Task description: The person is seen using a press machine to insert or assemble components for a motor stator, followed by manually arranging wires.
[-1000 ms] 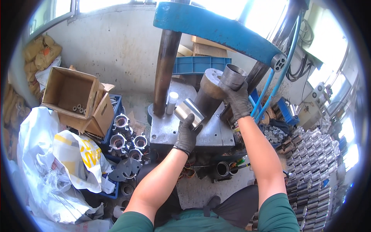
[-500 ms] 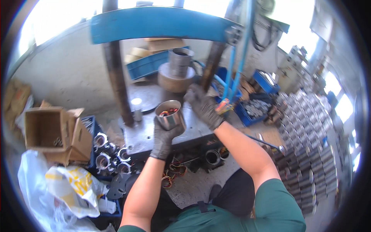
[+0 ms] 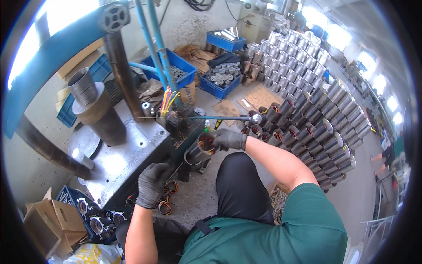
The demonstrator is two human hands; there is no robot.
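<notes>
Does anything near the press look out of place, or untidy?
Yes. Loose coloured wire scraps lie on the floor below the grey steel press table, by the gloved left hand. The gloved right hand holds a metal cylinder with copper windings tilted on its side.

Press plate [image 3: 127,149] left, stacked cylinders [image 3: 325,127] right, crates [image 3: 220,79] perhaps behind.

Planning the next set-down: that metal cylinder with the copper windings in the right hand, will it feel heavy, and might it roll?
The metal cylinder probably weighs a lot for its size: steel shell, packed windings. The right hand grips it by the rim, gloved, so slipping seems unlikely. On its side it would likely roll; the stacked cylinders lie nested in rows.
</notes>
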